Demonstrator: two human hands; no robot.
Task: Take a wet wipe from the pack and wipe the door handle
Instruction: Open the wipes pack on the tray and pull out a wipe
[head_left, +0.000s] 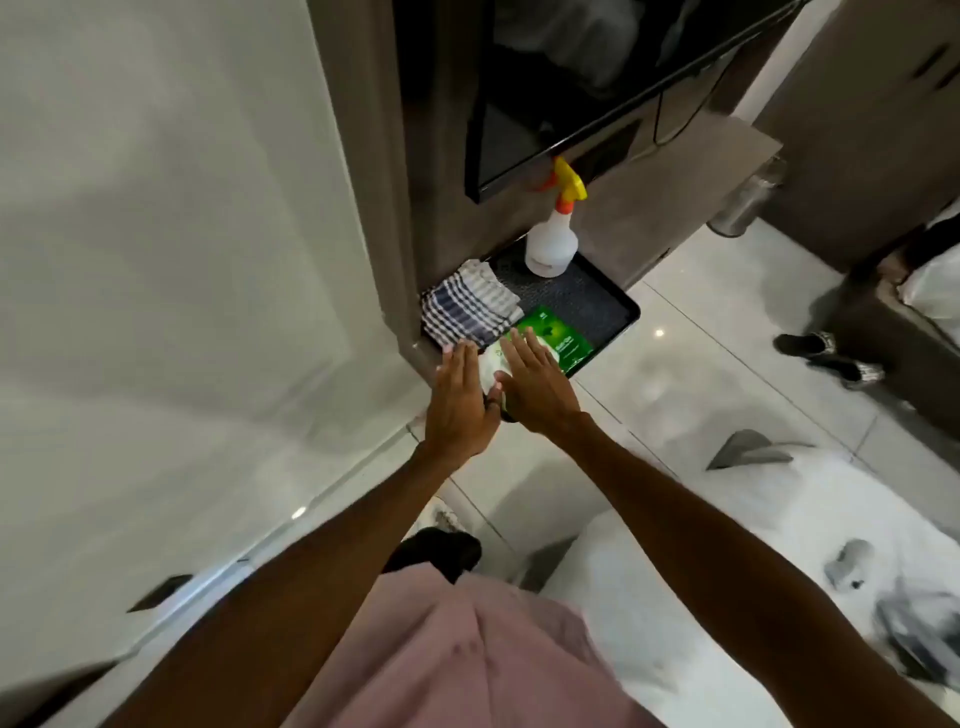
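Observation:
A green wet wipe pack (563, 335) lies on a black tray (621, 306) at the foot of a brown cabinet. My right hand (535, 379) hovers flat over the pack's near end, fingers spread and holding nothing. Just to its left, my left hand (460, 400) is stretched out, also flat with fingers extended. Between the two hands shows a white piece, a wipe or the pack's white end (491, 366); I cannot tell which. No door handle is clearly visible; a white door (182, 260) fills the left.
A checked cloth (467, 304) lies folded on the tray's left part. A white spray bottle (551, 244) with a yellow trigger stands at the tray's back. A black screen (519, 140) hangs above. Another person's shoes (826, 353) stand on the glossy tiles to the right.

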